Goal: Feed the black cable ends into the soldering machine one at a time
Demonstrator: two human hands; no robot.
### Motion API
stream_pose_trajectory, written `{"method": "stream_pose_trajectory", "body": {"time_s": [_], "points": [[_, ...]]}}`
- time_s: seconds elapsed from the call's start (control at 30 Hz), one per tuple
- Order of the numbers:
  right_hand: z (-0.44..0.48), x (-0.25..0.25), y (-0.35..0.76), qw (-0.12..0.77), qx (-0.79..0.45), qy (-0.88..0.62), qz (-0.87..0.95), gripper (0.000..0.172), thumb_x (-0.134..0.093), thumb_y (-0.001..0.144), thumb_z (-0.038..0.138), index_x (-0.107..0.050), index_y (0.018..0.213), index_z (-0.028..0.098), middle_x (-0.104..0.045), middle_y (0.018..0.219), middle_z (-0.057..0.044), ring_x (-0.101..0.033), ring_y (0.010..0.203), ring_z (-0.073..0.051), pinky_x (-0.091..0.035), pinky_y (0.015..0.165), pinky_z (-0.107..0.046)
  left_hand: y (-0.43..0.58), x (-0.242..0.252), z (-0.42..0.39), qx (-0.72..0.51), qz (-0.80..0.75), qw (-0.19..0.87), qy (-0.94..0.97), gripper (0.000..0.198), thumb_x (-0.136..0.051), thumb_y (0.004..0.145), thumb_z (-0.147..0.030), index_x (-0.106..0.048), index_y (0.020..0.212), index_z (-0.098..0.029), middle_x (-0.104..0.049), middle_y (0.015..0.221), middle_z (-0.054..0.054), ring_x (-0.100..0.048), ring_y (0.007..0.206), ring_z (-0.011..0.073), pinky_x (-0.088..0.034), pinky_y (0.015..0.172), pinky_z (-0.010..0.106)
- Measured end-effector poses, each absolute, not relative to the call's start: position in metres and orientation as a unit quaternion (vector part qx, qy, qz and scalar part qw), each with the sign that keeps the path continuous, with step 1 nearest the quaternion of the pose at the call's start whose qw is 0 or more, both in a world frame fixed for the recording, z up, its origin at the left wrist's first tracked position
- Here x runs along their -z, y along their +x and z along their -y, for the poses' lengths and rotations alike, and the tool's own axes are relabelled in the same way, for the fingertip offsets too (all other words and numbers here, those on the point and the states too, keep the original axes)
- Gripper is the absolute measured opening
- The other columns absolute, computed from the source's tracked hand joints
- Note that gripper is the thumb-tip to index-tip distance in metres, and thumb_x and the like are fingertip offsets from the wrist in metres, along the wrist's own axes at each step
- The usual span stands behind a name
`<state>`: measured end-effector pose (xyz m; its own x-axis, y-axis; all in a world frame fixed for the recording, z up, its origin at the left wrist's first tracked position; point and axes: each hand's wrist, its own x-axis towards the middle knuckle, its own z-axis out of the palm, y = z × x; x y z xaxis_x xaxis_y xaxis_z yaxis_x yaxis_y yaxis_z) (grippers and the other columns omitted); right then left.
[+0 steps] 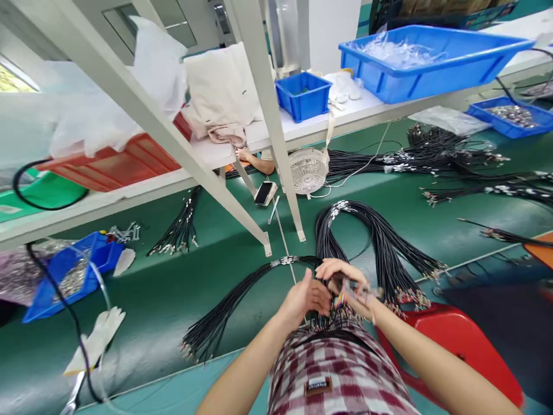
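My left hand [305,297] and my right hand [348,282] meet close to my body at the near edge of the green table [164,288]. Both are closed in a pinch on the ends of thin black cables [341,308] with coloured wire tips. The right hand is blurred by motion. A large looped bundle of black cables [367,236] lies just beyond my hands. Another bundle [224,305] fans out to the left.
A white shelf frame [268,144] stands over the table, carrying blue bins [432,60] and cloth. A small white fan [307,170] and a phone [264,193] sit behind it. More cable bundles [436,153] lie far right. White gloves [97,337] lie left. A red chair [458,340] is at my right.
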<state>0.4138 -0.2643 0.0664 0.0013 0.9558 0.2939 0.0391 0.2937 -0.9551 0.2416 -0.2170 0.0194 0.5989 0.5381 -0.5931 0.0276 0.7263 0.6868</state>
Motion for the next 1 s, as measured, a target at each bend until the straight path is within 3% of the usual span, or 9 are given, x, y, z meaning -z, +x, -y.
{"method": "stream_pose_trajectory", "body": {"time_s": [0.13, 0.23, 0.33, 0.4, 0.5, 0.53, 0.77, 0.87, 1.0], "points": [[0.256, -0.056, 0.433, 0.678, -0.406, -0.473, 0.39, 0.016, -0.058, 0.089, 0.037, -0.059, 0.079, 0.024, -0.056, 0.079, -0.002, -0.055, 0.081, -0.02, -0.043, 0.09, -0.041, 0.22, 0.01, 0.212, -0.138, -0.457, 0.684, 0.551, 0.011, -0.057, 0.081, -0.022, -0.065, 0.087, -0.018, -0.064, 0.104, 0.009, -0.055, 0.105, 0.0259, -0.039, 0.096, 0.042], [0.246, -0.057, 0.436, 0.692, -0.435, -0.461, 0.345, 0.02, -0.062, 0.085, 0.04, -0.058, 0.076, 0.023, -0.054, 0.076, 0.0, -0.053, 0.077, -0.018, -0.044, 0.084, -0.037, 0.233, 0.027, 0.22, -0.109, -0.424, 0.601, 0.669, 0.038, -0.053, 0.075, -0.006, -0.064, 0.107, -0.022, -0.052, 0.135, 0.008, -0.042, 0.124, 0.0289, -0.021, 0.11, 0.048], [0.234, -0.063, 0.431, 0.681, -0.465, -0.458, 0.332, 0.022, -0.066, 0.082, 0.041, -0.059, 0.076, 0.021, -0.056, 0.075, 0.0, -0.054, 0.078, -0.018, -0.043, 0.083, -0.035, 0.27, 0.036, 0.228, -0.09, -0.373, 0.544, 0.746, 0.047, -0.048, 0.078, -0.004, -0.059, 0.119, -0.023, -0.042, 0.145, 0.008, -0.039, 0.126, 0.0306, -0.019, 0.109, 0.051], [0.223, -0.067, 0.429, 0.674, -0.479, -0.458, 0.327, 0.023, -0.068, 0.08, 0.042, -0.061, 0.075, 0.02, -0.058, 0.074, -0.001, -0.055, 0.078, -0.017, -0.043, 0.083, -0.033, 0.294, 0.035, 0.226, -0.087, -0.337, 0.521, 0.779, 0.034, -0.05, 0.08, -0.007, -0.063, 0.108, -0.022, -0.051, 0.135, 0.011, -0.043, 0.121, 0.0302, -0.025, 0.106, 0.05], [0.205, -0.07, 0.436, 0.683, -0.489, -0.44, 0.318, 0.022, -0.069, 0.079, 0.04, -0.064, 0.077, 0.019, -0.059, 0.072, 0.001, -0.056, 0.075, -0.015, -0.043, 0.083, -0.032, 0.306, 0.021, 0.21, -0.094, -0.294, 0.502, 0.808, 0.005, -0.065, 0.074, -0.015, -0.063, 0.074, -0.019, -0.063, 0.095, 0.011, -0.053, 0.101, 0.0271, -0.038, 0.095, 0.042], [0.2, -0.07, 0.441, 0.684, -0.492, -0.435, 0.317, 0.02, -0.07, 0.078, 0.039, -0.066, 0.08, 0.019, -0.06, 0.072, 0.001, -0.057, 0.074, -0.015, -0.044, 0.083, -0.032, 0.303, 0.012, 0.202, -0.107, -0.288, 0.495, 0.813, 0.009, -0.068, 0.072, -0.018, -0.06, 0.068, -0.019, -0.061, 0.087, 0.009, -0.054, 0.095, 0.0257, -0.04, 0.092, 0.039], [0.199, -0.079, 0.453, 0.627, -0.565, -0.384, 0.374, 0.028, -0.073, 0.069, 0.027, -0.072, 0.096, 0.019, -0.072, 0.091, -0.004, -0.065, 0.088, -0.021, -0.045, 0.093, -0.041, 0.274, -0.091, 0.166, -0.302, -0.325, 0.454, 0.773, 0.018, -0.05, 0.091, -0.033, -0.058, 0.083, -0.019, -0.055, 0.089, 0.005, -0.055, 0.075, 0.0145, -0.046, 0.069, 0.027], [0.216, -0.095, 0.436, 0.582, -0.587, -0.371, 0.423, 0.022, -0.074, 0.07, 0.032, -0.072, 0.088, 0.019, -0.071, 0.085, -0.002, -0.064, 0.088, -0.022, -0.045, 0.094, -0.043, 0.276, -0.13, 0.177, -0.347, -0.321, 0.535, 0.701, 0.015, -0.058, 0.088, -0.033, -0.058, 0.09, -0.018, -0.058, 0.086, 0.003, -0.056, 0.063, 0.0106, -0.047, 0.058, 0.023], [0.249, -0.117, 0.411, 0.52, -0.614, -0.36, 0.473, 0.025, -0.067, 0.08, 0.043, -0.069, 0.077, 0.017, -0.069, 0.08, -0.002, -0.062, 0.083, -0.019, -0.048, 0.086, -0.036, 0.27, -0.158, 0.195, -0.358, -0.341, 0.556, 0.667, 0.014, -0.067, 0.081, -0.03, -0.062, 0.079, -0.017, -0.059, 0.079, 0.002, -0.057, 0.06, 0.01, -0.044, 0.05, 0.02]]}}
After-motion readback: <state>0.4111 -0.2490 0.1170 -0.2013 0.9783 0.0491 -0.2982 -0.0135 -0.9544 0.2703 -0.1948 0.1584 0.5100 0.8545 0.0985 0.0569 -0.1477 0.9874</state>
